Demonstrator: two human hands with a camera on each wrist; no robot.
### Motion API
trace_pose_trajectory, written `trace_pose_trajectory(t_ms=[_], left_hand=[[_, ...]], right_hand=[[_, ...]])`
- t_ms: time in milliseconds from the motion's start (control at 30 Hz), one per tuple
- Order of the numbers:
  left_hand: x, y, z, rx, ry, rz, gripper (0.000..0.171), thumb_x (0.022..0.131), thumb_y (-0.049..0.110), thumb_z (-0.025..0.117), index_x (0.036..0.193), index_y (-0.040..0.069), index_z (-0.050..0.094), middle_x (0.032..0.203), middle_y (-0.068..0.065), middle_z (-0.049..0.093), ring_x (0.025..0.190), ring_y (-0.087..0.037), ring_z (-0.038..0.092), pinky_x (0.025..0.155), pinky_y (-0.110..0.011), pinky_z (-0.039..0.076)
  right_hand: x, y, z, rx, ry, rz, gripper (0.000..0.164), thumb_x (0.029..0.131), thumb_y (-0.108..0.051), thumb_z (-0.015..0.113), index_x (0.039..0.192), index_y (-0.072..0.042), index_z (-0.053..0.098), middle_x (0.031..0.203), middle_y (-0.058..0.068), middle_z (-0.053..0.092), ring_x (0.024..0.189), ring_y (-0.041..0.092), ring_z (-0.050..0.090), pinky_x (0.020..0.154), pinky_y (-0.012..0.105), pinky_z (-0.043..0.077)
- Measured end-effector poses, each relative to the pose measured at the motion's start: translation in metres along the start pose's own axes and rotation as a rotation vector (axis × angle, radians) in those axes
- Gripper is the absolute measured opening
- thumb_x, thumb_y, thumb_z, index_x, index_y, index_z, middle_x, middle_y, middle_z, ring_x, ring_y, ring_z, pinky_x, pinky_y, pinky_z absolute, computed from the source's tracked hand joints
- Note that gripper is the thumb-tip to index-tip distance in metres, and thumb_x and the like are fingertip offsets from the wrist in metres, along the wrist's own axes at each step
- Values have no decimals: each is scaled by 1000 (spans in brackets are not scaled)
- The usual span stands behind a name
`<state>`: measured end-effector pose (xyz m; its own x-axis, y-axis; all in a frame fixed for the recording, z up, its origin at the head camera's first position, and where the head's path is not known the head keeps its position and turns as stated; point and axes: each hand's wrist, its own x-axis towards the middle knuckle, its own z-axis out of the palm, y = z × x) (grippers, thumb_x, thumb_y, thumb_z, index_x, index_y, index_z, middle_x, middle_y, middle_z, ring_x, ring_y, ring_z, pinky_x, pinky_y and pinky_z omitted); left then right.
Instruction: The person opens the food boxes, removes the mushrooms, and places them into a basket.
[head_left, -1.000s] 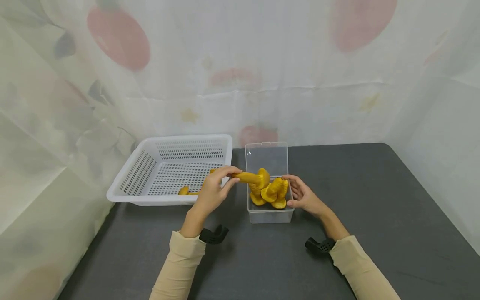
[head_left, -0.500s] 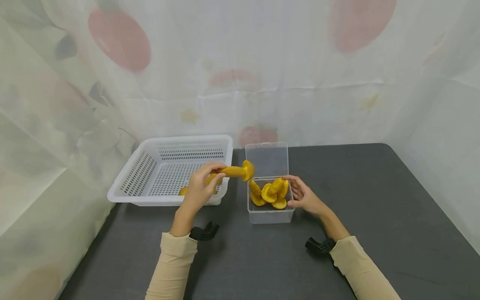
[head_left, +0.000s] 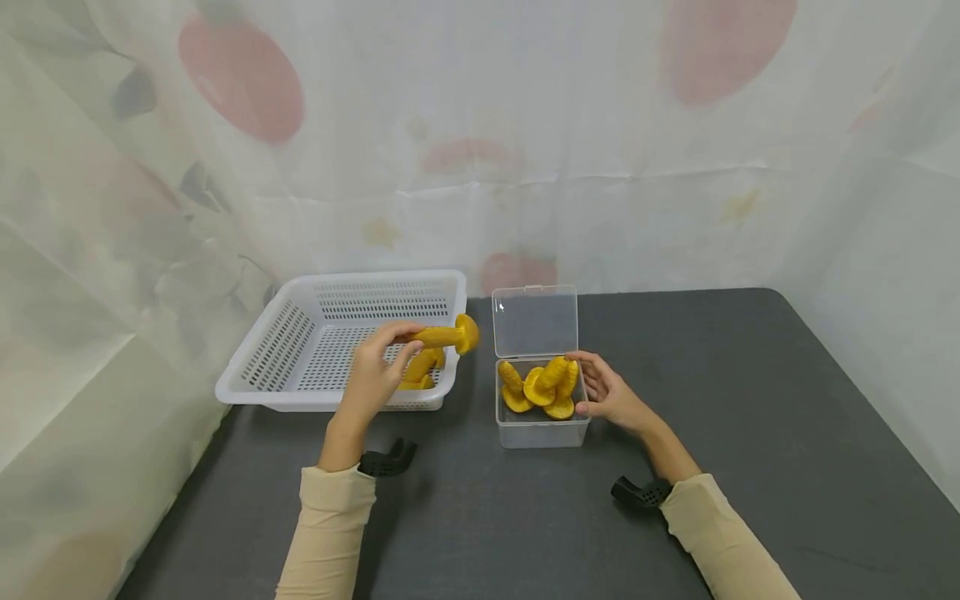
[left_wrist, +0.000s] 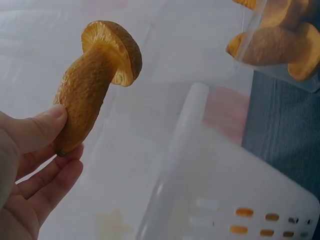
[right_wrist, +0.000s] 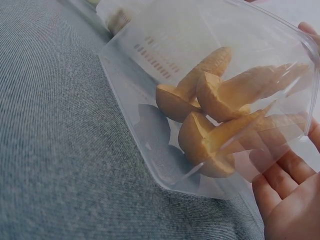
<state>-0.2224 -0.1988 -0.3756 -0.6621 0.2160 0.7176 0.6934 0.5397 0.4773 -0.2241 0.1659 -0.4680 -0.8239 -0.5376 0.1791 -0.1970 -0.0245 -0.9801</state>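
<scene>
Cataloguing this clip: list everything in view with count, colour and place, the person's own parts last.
backdrop: sheet count unclear, pale with pink and yellow prints, behind and beside
table: 1, dark grey, before the backdrop
basket: 1, white, table's far left
clear box: 1, transparent, right of the basket
lid: 1, transparent, upright at the box's far edge
boxed mushrooms: 3 visible, yellow, inside the box
basket mushrooms: at least 2, yellow, partly hidden
held mushroom: 1, yellow, near the basket's right rim
wrist devices: 2, black, one per wrist
sleeves: 2, beige, forearms
left grip: 1, bare, pinching the held mushroom
right grip: 1, bare, touching the box's right side
</scene>
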Motion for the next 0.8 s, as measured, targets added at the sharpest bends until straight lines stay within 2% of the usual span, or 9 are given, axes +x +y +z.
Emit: trace_pose_trajectory(t_ms=[100,167,233,433,567,667,733,800], left_hand=[[-2,-4,-4,17,7,-7,24,81,-4,71,105,-5,68,100,-19,70,87,-28,65,86,-2,46],[-3,-6,-6,26,7,-19,23,81,-3,70,104,-5,68,100,-19,70,87,-27,64,86,-1,46],[-5,-8,-7,45,6,-25,22,82,-2,71,104,-4,68,99,-18,70,87,-26,64,85,-4,48],[-11,-16,-9,87,11,-58,22,82,-1,71,104,-3,69,100,-17,70,89,-27,66,81,-23,55],[-13,-20,-12,85,31,-92,21,82,-1,71,103,-4,69,99,-19,71,88,-28,66,80,-22,55],[-14,-22,-15,90,31,-106,21,82,-2,70,103,-5,68,99,-20,70,87,-29,66,80,-9,51],[-14,-24,-17,102,31,-108,21,83,-2,70,103,-5,68,100,-20,70,88,-30,66,81,-10,52],[-15,-26,-19,115,28,-114,21,84,-1,70,104,-4,68,101,-20,70,89,-29,66,81,-12,52]], right_hand=[[0,2,0,18,-10,-12,76,89,-11,69,148,0,21,158,30,12,136,-10,30,115,13,32],[1,3,0,32,-15,-20,77,89,-11,69,148,0,21,157,32,12,131,-16,33,107,3,33],[1,3,0,38,-17,-25,77,88,-11,69,148,0,21,157,33,12,129,-17,35,105,2,34],[1,4,-1,38,-16,-23,77,88,-11,69,148,0,22,157,33,13,129,-16,35,104,2,34],[1,6,-1,39,-18,-19,77,88,-12,70,148,-1,22,157,31,12,131,-15,33,105,2,34],[1,6,-2,21,-11,-6,77,88,-12,69,148,-2,22,158,30,12,146,8,28,111,8,32],[1,5,-1,8,-6,4,78,88,-13,69,149,-2,21,159,29,13,150,25,21,113,10,31],[0,3,-1,-3,2,18,77,88,-11,69,149,-3,21,159,27,13,150,34,16,114,11,31]])
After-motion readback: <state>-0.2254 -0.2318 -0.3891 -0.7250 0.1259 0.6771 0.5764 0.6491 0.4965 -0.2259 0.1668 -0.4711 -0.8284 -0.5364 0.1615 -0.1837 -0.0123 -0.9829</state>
